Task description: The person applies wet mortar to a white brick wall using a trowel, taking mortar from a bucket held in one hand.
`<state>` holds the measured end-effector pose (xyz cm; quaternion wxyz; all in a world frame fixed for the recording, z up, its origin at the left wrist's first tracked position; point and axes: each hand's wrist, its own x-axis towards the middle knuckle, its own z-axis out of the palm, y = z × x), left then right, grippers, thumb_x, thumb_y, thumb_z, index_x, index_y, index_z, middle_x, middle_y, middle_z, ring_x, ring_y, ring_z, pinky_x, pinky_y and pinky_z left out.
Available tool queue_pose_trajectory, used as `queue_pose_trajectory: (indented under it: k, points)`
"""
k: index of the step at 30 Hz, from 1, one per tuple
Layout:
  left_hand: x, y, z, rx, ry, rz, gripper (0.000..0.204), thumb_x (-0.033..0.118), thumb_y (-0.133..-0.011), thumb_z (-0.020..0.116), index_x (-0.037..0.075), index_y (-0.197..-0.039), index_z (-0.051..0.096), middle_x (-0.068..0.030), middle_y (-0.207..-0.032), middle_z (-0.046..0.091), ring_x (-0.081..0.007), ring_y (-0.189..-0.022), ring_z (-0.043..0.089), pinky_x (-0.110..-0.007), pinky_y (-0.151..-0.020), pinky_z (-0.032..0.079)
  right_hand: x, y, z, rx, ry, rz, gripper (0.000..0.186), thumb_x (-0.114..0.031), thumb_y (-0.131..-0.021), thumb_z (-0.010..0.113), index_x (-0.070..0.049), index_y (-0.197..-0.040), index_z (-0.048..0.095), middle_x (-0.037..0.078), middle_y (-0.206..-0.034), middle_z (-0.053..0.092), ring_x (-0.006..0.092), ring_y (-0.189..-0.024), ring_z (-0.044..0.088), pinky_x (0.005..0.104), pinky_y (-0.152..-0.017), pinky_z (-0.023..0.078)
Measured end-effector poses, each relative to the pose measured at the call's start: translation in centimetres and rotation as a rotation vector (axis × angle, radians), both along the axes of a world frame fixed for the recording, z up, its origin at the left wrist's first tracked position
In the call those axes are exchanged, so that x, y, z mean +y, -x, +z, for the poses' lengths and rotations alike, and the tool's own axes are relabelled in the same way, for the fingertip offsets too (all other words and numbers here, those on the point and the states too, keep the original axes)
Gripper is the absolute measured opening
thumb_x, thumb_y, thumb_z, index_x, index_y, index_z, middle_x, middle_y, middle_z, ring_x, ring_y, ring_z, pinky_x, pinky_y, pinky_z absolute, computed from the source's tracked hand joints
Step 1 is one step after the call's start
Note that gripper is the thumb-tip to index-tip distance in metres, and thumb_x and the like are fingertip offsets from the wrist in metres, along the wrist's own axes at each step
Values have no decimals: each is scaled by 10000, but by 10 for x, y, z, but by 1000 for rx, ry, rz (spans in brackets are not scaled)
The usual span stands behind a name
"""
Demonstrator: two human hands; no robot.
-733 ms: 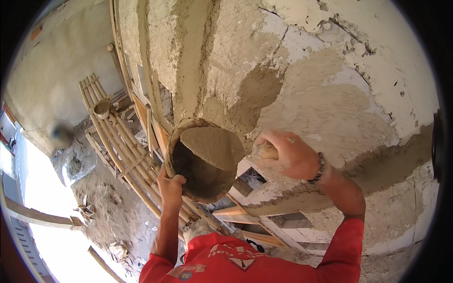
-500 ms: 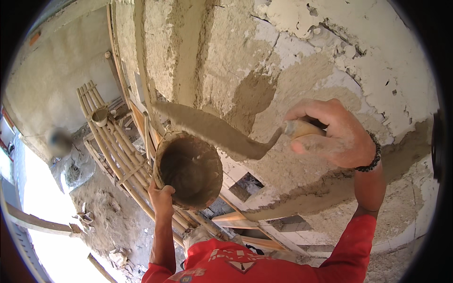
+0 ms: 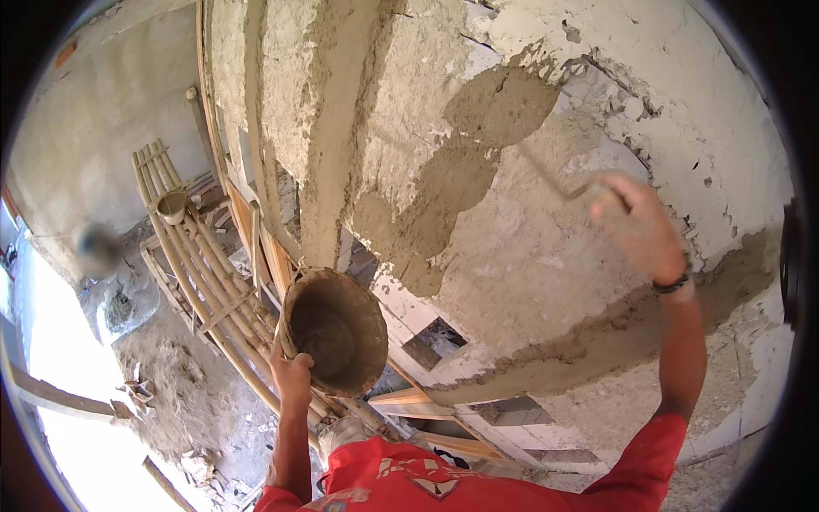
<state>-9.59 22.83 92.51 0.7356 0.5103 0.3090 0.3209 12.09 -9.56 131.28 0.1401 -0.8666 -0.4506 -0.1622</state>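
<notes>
My left hand point(image 3: 293, 375) grips the near left rim of a mortar-smeared bucket point(image 3: 373, 337), tilted so that its dark inside shows, with some grey mortar at the bottom. At the right, my right hand point(image 3: 638, 229) is closed around the handle of a trowel point(image 3: 546, 175). The trowel's blade is seen nearly edge-on and blurred, close to the rough wall point(image 3: 529, 247). Just beyond its tip, a dark wet patch of mortar point(image 3: 503, 107) clings to the wall, joined to another damp patch point(image 3: 439, 213) lower down.
A bamboo scaffold platform point(image 3: 209, 264) runs along the left, bearing a second bucket point(image 3: 171, 205). Openings point(image 3: 435, 341) break the lower wall. Rubble and sand point(image 3: 166, 358) cover the ground at left. A wooden frame point(image 3: 426, 399) stands below the bucket.
The mortar on the trowel has gone onto the wall as a fresh dark patch. My right hand and the trowel have swung up and right, away from the bucket, which sits slightly lower.
</notes>
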Motion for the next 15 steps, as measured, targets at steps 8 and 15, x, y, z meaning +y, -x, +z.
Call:
queue_pose_trajectory:
  k: [8, 15]
  points:
    - [-24, -18, -1, 25, -132, -148, 503, -3, -669, 573, -66, -1163, 648, -96, -938, 684, -202, -844, 627, -316, -803, 514, 40, 22, -224, 283, 534, 109, 277, -274, -912, 625, -25, -1028, 659, 213, -912, 689, 394, -813, 705, 491, -720, 565]
    - [-19, -30, 32, 22, -246, -281, 685, -19, -657, 545, -74, -1340, 570, -81, -1170, 667, -178, -1077, 599, -280, -977, 462, 105, 28, -291, 146, 677, 88, 246, -213, -889, 598, -7, -1012, 654, 246, -869, 693, 430, -823, 706, 483, -705, 585]
